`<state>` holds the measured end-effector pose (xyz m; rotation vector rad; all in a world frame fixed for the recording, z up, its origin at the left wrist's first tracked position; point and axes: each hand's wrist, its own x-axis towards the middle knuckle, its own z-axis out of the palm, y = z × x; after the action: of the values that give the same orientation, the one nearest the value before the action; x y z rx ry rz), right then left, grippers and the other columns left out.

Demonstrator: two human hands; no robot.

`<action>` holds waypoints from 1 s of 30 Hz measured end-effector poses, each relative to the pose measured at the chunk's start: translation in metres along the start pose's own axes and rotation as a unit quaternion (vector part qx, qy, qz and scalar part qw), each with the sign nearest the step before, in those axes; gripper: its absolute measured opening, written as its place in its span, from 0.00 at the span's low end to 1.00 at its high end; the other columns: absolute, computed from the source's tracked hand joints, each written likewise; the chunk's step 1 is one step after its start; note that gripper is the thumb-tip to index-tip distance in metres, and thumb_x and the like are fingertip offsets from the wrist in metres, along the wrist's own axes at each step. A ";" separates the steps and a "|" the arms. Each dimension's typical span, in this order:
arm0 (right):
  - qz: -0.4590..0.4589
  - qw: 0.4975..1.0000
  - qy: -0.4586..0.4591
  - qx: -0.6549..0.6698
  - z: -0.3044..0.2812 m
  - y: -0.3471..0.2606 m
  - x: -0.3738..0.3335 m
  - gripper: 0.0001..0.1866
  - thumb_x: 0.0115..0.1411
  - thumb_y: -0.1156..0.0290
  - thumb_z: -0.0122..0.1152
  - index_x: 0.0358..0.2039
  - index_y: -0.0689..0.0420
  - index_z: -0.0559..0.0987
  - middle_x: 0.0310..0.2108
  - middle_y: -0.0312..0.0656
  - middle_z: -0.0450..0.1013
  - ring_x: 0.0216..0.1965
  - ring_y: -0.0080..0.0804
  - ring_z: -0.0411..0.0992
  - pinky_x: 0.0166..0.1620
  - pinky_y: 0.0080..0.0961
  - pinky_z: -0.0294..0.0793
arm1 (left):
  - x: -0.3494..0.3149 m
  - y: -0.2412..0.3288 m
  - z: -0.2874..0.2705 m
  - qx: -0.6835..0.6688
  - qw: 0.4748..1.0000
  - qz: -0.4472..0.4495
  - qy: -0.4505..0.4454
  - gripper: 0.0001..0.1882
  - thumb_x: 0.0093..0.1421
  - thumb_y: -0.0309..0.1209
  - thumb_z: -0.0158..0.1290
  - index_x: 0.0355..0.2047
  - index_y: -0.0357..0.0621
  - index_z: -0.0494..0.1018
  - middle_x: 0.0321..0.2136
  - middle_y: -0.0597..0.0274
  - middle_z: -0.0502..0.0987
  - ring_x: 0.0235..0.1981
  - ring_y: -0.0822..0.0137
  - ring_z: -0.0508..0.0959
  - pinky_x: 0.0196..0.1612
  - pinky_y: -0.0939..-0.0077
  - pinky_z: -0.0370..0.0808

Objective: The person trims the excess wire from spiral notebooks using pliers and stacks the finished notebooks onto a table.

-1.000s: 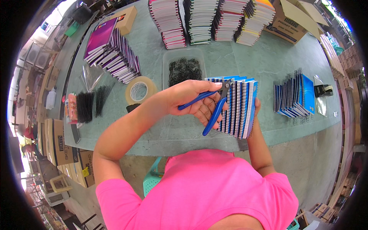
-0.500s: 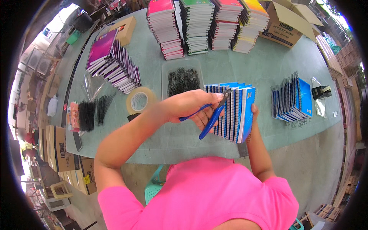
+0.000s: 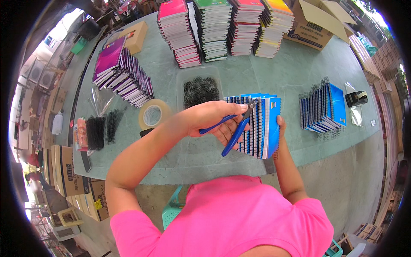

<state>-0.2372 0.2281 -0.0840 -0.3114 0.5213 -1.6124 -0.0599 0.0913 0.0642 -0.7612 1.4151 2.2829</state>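
- The left hand (image 3: 209,112) is curled around blue-handled cutters (image 3: 235,136), thumb on top near the pivot; their dark tips point away to the right, over the coil edges of the notebooks; whether they touch the wire, I cannot tell.
- The right hand (image 3: 281,123) grips a bundle of blue spiral notebooks (image 3: 273,124) from its right side; most of that hand is hidden behind them; the bundle sits between the two hands, coils turned toward the left one.
- Just beyond the left hand stands a clear tub (image 3: 180,79) of black coil pieces (image 3: 200,90); left of that hand lie a tape roll (image 3: 144,112) and, farther off, long black coils (image 3: 95,132).
- Well to the right hand's right stands another blue notebook bundle (image 3: 321,107); tall notebook stacks (image 3: 209,34) rise far beyond both hands.
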 end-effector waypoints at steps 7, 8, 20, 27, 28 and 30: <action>0.011 0.999 0.052 0.002 0.004 -0.002 -0.011 0.43 0.40 0.49 0.60 0.52 0.64 0.61 0.45 0.54 0.66 0.42 0.46 0.69 0.46 0.41 0.70 | 0.008 -0.024 0.015 0.658 0.642 0.217 0.328 0.21 0.59 0.44 0.40 0.36 0.33 0.67 0.31 0.45 0.71 0.31 0.56 0.73 0.34 0.67 0.69; 0.019 0.998 0.061 -0.012 0.005 -0.006 -0.015 0.42 0.41 0.49 0.60 0.52 0.64 0.61 0.45 0.54 0.67 0.42 0.46 0.69 0.46 0.41 0.70 | 0.004 -0.032 0.014 0.568 0.731 0.227 0.302 0.21 0.57 0.42 0.42 0.38 0.33 0.66 0.32 0.46 0.70 0.34 0.54 0.70 0.38 0.65 0.67; 0.383 0.890 0.153 -0.194 0.001 -0.024 -0.082 0.42 0.39 0.56 0.64 0.53 0.62 0.60 0.49 0.52 0.64 0.47 0.45 0.66 0.51 0.39 0.64 | 0.020 -0.198 0.007 0.558 0.614 0.361 0.425 0.25 0.54 0.43 0.48 0.47 0.40 0.63 0.43 0.46 0.65 0.46 0.50 0.65 0.50 0.62 0.60; 0.513 0.793 -0.114 -0.309 0.051 0.002 -0.034 0.45 0.42 0.61 0.65 0.57 0.59 0.53 0.52 0.48 0.60 0.53 0.41 0.60 0.55 0.38 0.59 | 0.050 -0.083 0.014 0.408 0.890 0.172 -0.109 0.45 0.49 0.51 0.52 0.59 0.41 0.45 0.57 0.46 0.51 0.60 0.56 0.50 0.59 0.65 0.49; 0.520 0.775 -0.120 -0.338 0.057 0.001 -0.032 0.45 0.42 0.61 0.64 0.58 0.59 0.52 0.53 0.48 0.59 0.53 0.40 0.59 0.55 0.38 0.59 | 0.056 -0.092 0.009 0.367 0.902 0.155 -0.170 0.49 0.47 0.52 0.53 0.60 0.41 0.41 0.58 0.47 0.48 0.61 0.57 0.48 0.59 0.65 0.47; 0.580 0.733 -0.131 -0.331 0.066 0.000 -0.032 0.44 0.43 0.60 0.64 0.58 0.58 0.52 0.54 0.48 0.58 0.53 0.39 0.60 0.55 0.38 0.59 | 0.056 -0.102 0.007 0.276 0.923 0.094 -0.252 0.57 0.42 0.51 0.56 0.61 0.42 0.31 0.61 0.50 0.39 0.62 0.59 0.42 0.61 0.66 0.41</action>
<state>-0.2013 0.2495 -0.0239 -0.5768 0.8292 -0.1021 -0.0509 0.1432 -0.0397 0.1331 1.7772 1.8434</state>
